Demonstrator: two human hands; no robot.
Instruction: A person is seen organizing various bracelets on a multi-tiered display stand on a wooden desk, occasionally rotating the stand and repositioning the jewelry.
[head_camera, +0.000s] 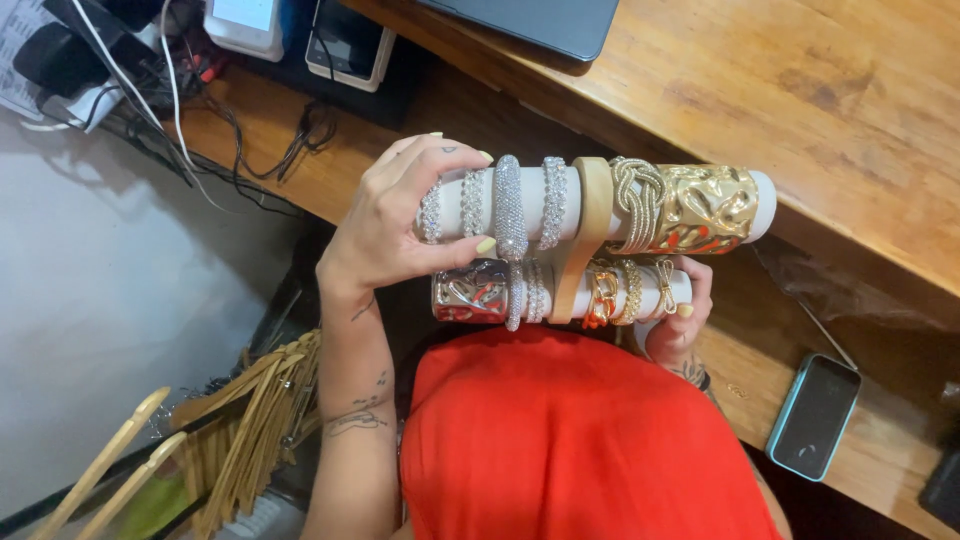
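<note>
The right hand (678, 320) is mostly hidden behind the lower roll (560, 292) of the bracelet stand (592, 235); only its fingers (700, 285) wrap into view. The left hand (400, 225) covers the upper roll's left end. The red garment (570, 440) hides the person's body and runs off the bottom edge. The laptop (530, 20) and two devices (290, 30) are cut off at the top. The hangers (200, 440) run off the bottom left.
</note>
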